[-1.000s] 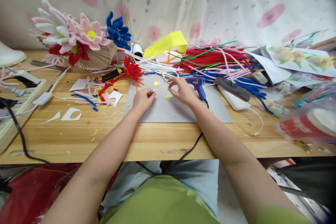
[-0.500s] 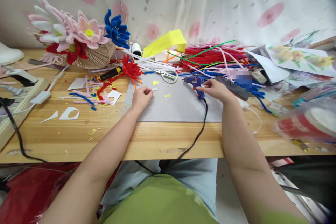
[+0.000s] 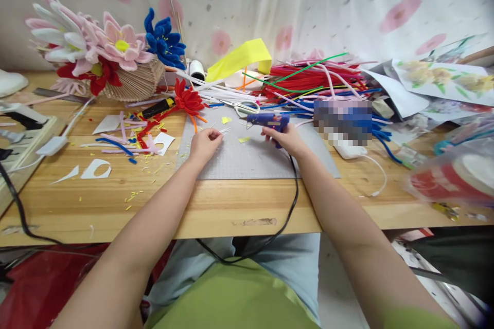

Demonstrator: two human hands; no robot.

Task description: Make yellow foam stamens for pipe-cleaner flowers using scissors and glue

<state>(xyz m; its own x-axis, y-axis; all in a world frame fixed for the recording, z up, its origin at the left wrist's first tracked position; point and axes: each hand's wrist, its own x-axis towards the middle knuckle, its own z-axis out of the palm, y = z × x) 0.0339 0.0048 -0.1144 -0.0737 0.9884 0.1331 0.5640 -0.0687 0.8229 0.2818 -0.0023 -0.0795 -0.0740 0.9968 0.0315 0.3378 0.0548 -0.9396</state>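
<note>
Visibility defects about the grey mat (image 3: 247,164)

Over the mat, the right hand (image 3: 286,139) obscures much of the glue gun (image 3: 266,119) grip; white strands (image 3: 226,130) at the left hand (image 3: 204,145) are too fine to identify. Right of it, a pixelated patch (image 3: 342,123) masks contents. Far left, the power strip (image 3: 21,177) is cut off.

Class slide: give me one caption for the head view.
The right hand grips a blue glue gun while the left hand pinches thin white strands over a grey mat.
</note>
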